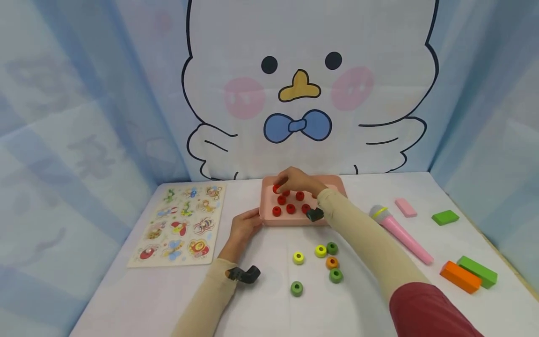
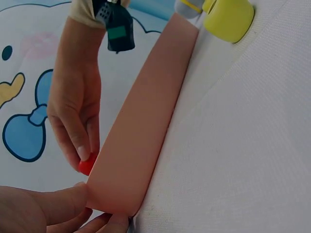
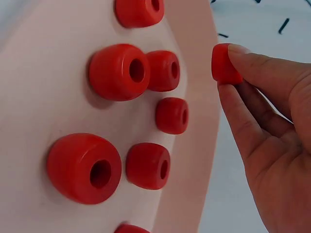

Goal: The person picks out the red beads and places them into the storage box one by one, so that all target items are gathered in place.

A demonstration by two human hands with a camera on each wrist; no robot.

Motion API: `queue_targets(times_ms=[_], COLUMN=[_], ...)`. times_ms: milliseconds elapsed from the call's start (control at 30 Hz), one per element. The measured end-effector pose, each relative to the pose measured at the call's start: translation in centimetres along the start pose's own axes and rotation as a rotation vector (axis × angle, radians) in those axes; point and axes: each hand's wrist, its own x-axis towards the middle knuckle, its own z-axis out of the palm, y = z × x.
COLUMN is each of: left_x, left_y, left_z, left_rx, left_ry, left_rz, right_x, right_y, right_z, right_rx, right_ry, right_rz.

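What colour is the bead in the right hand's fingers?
Red bead, pinched by the right hand; clearest in the right wrist view.

Glossy red plastic beads with centre holes lie in a plain salmon-pink tray. Yellow, green and orange beads sit on the white tablecloth, with green and orange blocks near its right edge.

Those red beads look like smooth, slightly shiny painted wood, the pink tray is matt plastic, and the table cover is white woven cloth, kinda rough.
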Motion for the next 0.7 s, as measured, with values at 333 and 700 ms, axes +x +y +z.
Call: queue_targets(times_ms=[333,700], left_x=[-0.1,0.2], left_y=[-0.5,-0.1], left_z=[0.9,-0.2], left_rx=[-0.001,-0.016], left_ry=[-0.019,-0.023], left_rz=[0.006,0.019], right_x=[2.0,4.6], right_y=[1.2,1.0], right_z=[0.9,2.1], right_rx=[-0.026,-0.050], right_ry=[-0.003,-0.025], right_rz=[0.089,0.113])
